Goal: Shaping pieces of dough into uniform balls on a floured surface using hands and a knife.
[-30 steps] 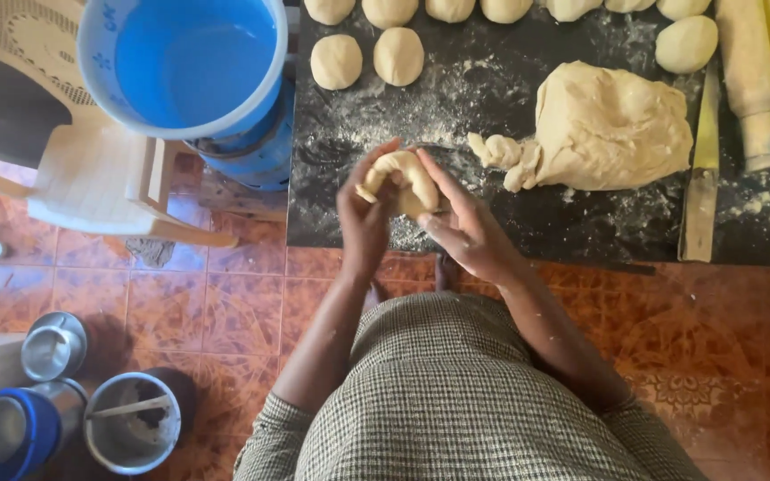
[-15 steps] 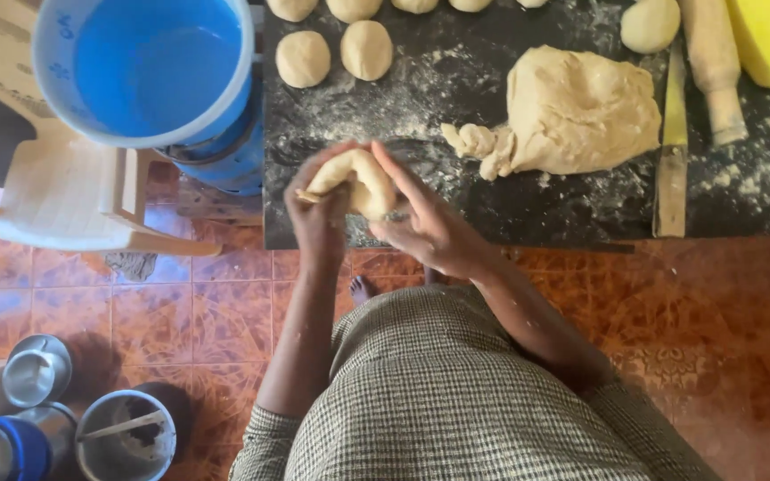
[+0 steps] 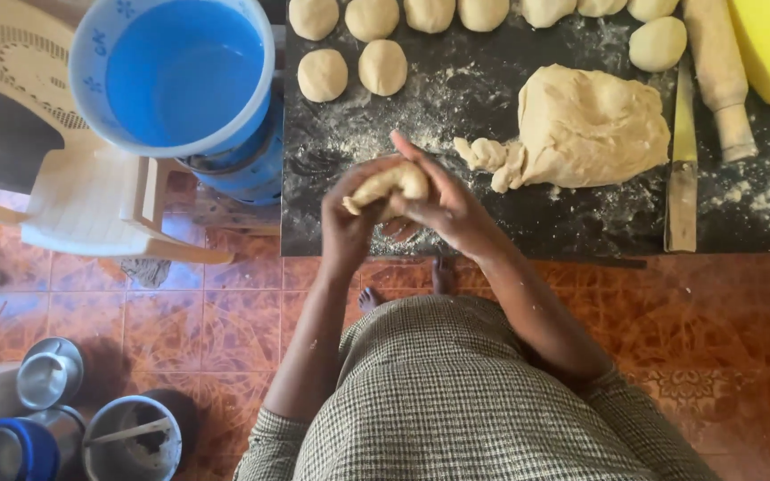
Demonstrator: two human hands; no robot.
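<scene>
We note dough piece [image 3: 391, 185] now raised slightly off table [image 3: 456, 223], held at front edge. Left hand [image 3: 349, 223] cups beneath; right hand [image 3: 446, 207] presses over: grip closed around it. Since a second ago, piece looks rounder; shaping advancing. Dough mass [image 3: 590, 125] untouched.

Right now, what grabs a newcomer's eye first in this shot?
Centre frame, the left hand and right hand cup a small piece of dough over the near edge of the floured black worktop. To its right lies the big dough mass, with a row of dough balls along the far side. At upper left, a bright blue bucket sits beside a cream plastic chair.
</scene>
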